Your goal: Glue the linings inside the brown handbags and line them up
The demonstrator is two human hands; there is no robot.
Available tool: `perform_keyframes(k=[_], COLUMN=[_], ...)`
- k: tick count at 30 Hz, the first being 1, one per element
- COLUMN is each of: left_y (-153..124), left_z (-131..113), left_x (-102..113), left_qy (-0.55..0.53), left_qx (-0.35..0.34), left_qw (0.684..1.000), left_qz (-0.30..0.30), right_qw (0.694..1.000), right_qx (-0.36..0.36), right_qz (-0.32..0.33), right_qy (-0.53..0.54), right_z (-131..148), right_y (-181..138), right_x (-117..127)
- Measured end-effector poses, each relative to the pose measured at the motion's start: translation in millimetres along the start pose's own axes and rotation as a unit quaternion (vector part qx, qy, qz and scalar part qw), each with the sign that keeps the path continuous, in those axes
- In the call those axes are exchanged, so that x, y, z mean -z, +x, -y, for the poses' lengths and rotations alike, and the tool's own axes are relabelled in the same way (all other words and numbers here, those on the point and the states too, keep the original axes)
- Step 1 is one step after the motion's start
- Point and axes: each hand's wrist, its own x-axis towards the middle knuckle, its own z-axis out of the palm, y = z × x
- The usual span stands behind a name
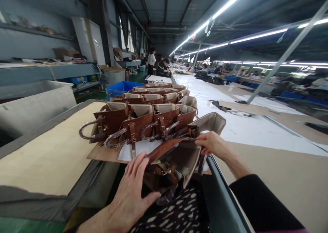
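A long factory hall runs ahead under strip lights, and my work table [51, 154] has a cardboard top. Rows of finished bags [143, 118] stand on it, handles towards me, with a blue crate [119, 87] behind them and two people [151, 60] far off. At the near edge, over my lap, lies the brown handbag [176, 158], tilted open. My left hand [133, 188] lies flat on its side, fingers spread; my right hand [212, 144] pinches its upper rim.
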Motion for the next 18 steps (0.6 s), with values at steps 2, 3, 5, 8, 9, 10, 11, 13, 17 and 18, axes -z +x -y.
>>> perform_keyframes(k=[2,3,5,8,9,10,11,13,17,18], left_y=[-11.0,-14.0,-13.7,-4.9,-2.7,-1.9,-2.6,-8.1,-17.1,-15.6], left_z=[-1.4,-1.6,-0.2,4.4,5.4,5.7,5.2,2.8,1.7,3.8], left_x=[-8.5,-14.7,-28.3,-41.4,-42.7,-42.9,-42.5,-42.4,-50.2,-51.9], left_qy=[0.013,0.025,0.058,0.077,0.071,0.061,0.051,0.041,0.048,0.038], left_qx=[-0.071,-0.085,-0.058,0.022,0.035,0.040,0.038,0.026,0.027,0.024], left_qw=[0.995,0.993,0.995,0.996,0.996,0.997,0.998,0.999,0.998,0.998], left_qz=[-0.064,-0.073,-0.065,-0.039,-0.029,-0.019,-0.011,-0.009,-0.041,-0.049], right_qw=[1.000,1.000,0.999,0.998,0.998,0.997,0.997,0.995,0.992,0.992], right_qx=[-0.016,-0.023,-0.037,-0.057,-0.065,-0.071,-0.078,-0.092,-0.114,-0.116], right_qz=[0.000,0.000,0.000,-0.002,-0.003,-0.004,-0.004,-0.006,-0.011,-0.011], right_qy=[-0.005,-0.007,-0.011,-0.021,-0.024,-0.027,-0.029,-0.036,-0.051,-0.053], right_z=[4.5,7.9,16.5,30.4,34.2,37.2,39.5,41.9,42.5,42.5], right_y=[0.2,-0.4,-3.2,-9.3,-10.9,-11.8,-12.0,-10.0,-1.6,0.0], right_x=[0.0,0.0,-0.3,-1.4,-1.8,-2.1,-2.1,-1.8,0.2,1.0])
